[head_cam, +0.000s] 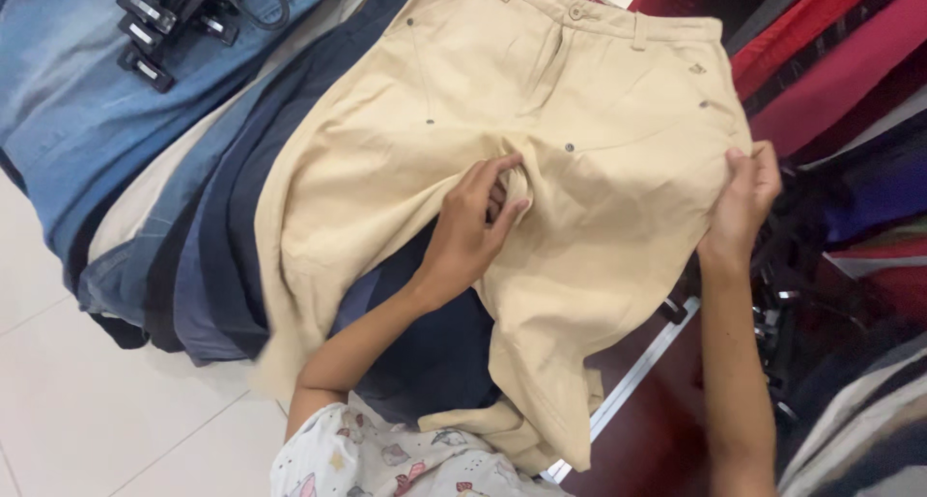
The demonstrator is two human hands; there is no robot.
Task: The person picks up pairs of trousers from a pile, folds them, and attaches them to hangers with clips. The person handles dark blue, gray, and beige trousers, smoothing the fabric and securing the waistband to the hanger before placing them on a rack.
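Beige cotton trousers [599,140] w/ button waistband, belt loops & small dark rivets: laid front-up, waist at top, spread flat over stacked jeans. Fabric bunched at crotch, right edge lifted, legs hang off stack edge toward bottom.

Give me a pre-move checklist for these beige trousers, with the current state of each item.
1. Left hand has a hold on the beige trousers: ok, fingers pinch the cloth at the crotch.
2. Right hand has a hold: ok, it grips the outer side seam.
3. Trousers lie flat: not ok, the cloth is bunched at the left hand and the leg ends are folded over.
4. Waist button fastened: cannot tell.
5. Black hangers clear of the trousers: ok, they lie apart on the blue jeans.
6. Stack of dark trousers under the beige pair is tidy: not ok, edges are uneven.
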